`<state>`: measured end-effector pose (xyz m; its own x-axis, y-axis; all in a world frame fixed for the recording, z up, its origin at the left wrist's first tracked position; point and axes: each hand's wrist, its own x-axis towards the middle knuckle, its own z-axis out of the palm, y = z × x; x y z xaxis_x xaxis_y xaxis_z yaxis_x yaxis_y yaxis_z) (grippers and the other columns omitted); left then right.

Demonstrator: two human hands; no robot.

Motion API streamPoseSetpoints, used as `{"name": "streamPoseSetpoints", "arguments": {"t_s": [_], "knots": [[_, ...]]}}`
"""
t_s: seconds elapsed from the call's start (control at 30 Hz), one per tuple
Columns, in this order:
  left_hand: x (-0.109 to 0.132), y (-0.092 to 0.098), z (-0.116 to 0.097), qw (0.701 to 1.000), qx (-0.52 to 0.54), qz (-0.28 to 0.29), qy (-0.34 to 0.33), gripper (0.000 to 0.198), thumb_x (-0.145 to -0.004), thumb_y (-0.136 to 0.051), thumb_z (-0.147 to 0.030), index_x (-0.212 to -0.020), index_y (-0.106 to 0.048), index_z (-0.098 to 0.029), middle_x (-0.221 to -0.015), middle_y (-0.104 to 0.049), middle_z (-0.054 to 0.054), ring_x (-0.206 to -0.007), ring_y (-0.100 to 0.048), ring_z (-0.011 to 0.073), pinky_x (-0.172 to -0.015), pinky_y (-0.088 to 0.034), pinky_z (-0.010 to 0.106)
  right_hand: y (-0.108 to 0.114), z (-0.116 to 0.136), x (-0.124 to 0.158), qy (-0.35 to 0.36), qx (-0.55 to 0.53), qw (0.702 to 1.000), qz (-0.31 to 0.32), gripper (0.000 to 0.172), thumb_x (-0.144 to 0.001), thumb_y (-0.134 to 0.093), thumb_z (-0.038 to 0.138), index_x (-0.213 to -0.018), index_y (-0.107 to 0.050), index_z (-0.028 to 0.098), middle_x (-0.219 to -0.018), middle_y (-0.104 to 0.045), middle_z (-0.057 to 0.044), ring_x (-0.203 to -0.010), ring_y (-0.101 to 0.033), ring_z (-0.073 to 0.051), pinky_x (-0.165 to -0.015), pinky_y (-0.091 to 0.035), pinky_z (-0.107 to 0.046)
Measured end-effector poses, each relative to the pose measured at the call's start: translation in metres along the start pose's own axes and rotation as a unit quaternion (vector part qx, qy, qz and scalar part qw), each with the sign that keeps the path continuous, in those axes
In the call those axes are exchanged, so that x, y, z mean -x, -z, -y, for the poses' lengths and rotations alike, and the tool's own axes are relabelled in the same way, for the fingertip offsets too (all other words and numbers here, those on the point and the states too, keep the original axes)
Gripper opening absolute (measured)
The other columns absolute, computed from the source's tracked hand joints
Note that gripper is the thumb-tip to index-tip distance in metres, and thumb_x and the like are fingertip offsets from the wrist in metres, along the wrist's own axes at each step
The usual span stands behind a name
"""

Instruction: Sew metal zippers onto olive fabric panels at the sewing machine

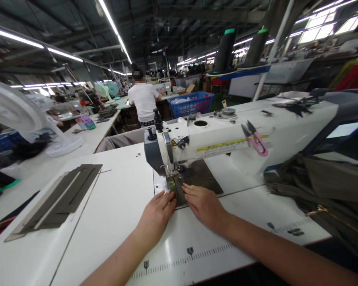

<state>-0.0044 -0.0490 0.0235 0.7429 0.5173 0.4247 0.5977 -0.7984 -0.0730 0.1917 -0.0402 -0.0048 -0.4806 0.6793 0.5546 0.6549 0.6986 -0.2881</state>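
Observation:
A small dark olive fabric piece (180, 194) lies flat under the presser foot of the white sewing machine (214, 137). A brass-coloured strip, perhaps zipper teeth, runs along it near the needle. From the left, my left hand (158, 214) rests its outstretched fingertips on the fabric edge. My right hand (207, 204) lies on the opposite side, fingers extended and pressing the cloth down. Both hands are just in front of the needle area, and neither grasps anything. Behind my right fingers, more dark cloth (204, 176) spreads under the machine arm.
Stacked olive fabric pieces (62, 194) lie on the table's left. Pink-handled thread snips (255, 139) sit on the machine arm. Bulky olive garments (325, 186) hang at the right. A white fan (64, 145) stands left; a person in a white shirt (143, 101) works ahead beside a blue basket (191, 104).

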Motion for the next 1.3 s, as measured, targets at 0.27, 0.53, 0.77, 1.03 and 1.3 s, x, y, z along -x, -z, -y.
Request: {"name": "streamPoseSetpoints", "arguments": {"t_s": [0.27, 0.53, 0.77, 1.03, 1.3], "knots": [[-0.010, -0.002, 0.014, 0.999, 0.029, -0.012, 0.007, 0.028, -0.090, -0.035, -0.013, -0.095, -0.062, -0.012, -0.099, -0.063, 0.013, -0.092, -0.060, 0.0219, -0.082, -0.052, 0.039, 0.000, -0.007, -0.017, 0.001, 0.003, 1.000, -0.023, 0.021, -0.078, -0.046, 0.005, -0.084, -0.066, 0.013, -0.099, -0.067, -0.009, -0.091, -0.062, -0.019, -0.083, -0.048, -0.031], [-0.015, -0.017, 0.031, 0.995, 0.083, -0.029, 0.048, 0.023, -0.090, -0.039, -0.015, -0.094, -0.061, -0.014, -0.089, -0.059, 0.010, -0.087, -0.057, 0.0198, -0.077, -0.052, 0.035, -0.005, -0.019, -0.030, -0.005, 0.018, 0.999, -0.034, 0.020, -0.075, -0.047, 0.006, -0.072, -0.063, 0.015, -0.088, -0.068, -0.007, -0.081, -0.061, -0.018, -0.074, -0.047, -0.026], [-0.017, -0.022, 0.036, 0.993, 0.089, -0.023, 0.073, 0.020, -0.089, -0.040, -0.014, -0.090, -0.060, -0.012, -0.081, -0.056, 0.008, -0.075, -0.055, 0.0177, -0.069, -0.052, 0.030, -0.011, -0.025, -0.034, -0.010, 0.045, 0.998, -0.036, 0.021, -0.078, -0.045, 0.009, -0.066, -0.061, 0.016, -0.070, -0.064, -0.005, -0.065, -0.057, -0.016, -0.061, -0.042, -0.025], [-0.017, -0.027, 0.037, 0.994, 0.064, -0.031, 0.077, 0.016, -0.087, -0.045, -0.013, -0.085, -0.061, -0.014, -0.080, -0.057, 0.007, -0.073, -0.054, 0.0171, -0.067, -0.051, 0.030, -0.013, -0.029, -0.033, 0.010, 0.061, 0.998, -0.032, 0.023, -0.080, -0.043, 0.011, -0.069, -0.064, 0.017, -0.070, -0.065, -0.005, -0.067, -0.057, -0.017, -0.063, -0.040, -0.026], [-0.018, -0.025, 0.039, 0.996, 0.052, -0.011, 0.076, 0.014, -0.084, -0.049, -0.009, -0.086, -0.062, -0.013, -0.080, -0.057, 0.007, -0.075, -0.056, 0.0178, -0.068, -0.052, 0.030, -0.013, -0.030, -0.033, -0.016, 0.059, 0.998, 0.021, 0.025, -0.082, -0.042, 0.012, -0.071, -0.064, 0.017, -0.077, -0.066, -0.006, -0.072, -0.059, -0.019, -0.065, -0.041, -0.027]]}}
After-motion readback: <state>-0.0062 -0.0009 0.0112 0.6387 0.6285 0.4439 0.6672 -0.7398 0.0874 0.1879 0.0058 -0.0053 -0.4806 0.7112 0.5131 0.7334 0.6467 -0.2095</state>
